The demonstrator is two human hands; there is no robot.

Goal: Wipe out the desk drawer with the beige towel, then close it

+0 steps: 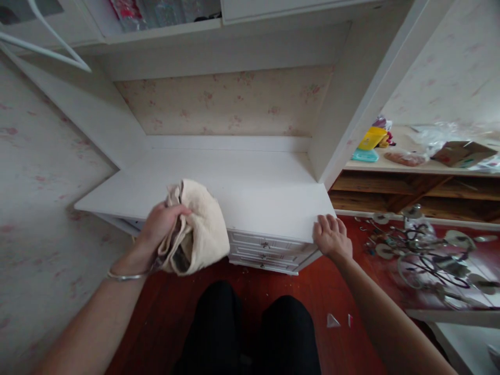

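A folded cream cloth (205, 226) is bunched in my left hand (162, 226), its thumb pressed over the folds. The cloth hangs over the front edge of a white desk top (250, 187). At the right front corner of that desk, my right hand (332, 235) rests with its fingers curled onto the edge, touching the corner. Below the top, between my hands, is a white drawer unit (269, 251) with small dark knobs.
An open white shelf (164, 34) with plastic-wrapped items hangs above. At right, a low wooden shelf (390, 164) holds a yellow container (372, 138) and a cardboard box (463, 153). A chandelier (437, 260) lies on the red floor (289, 291); a white wire (58, 49) hangs top left.
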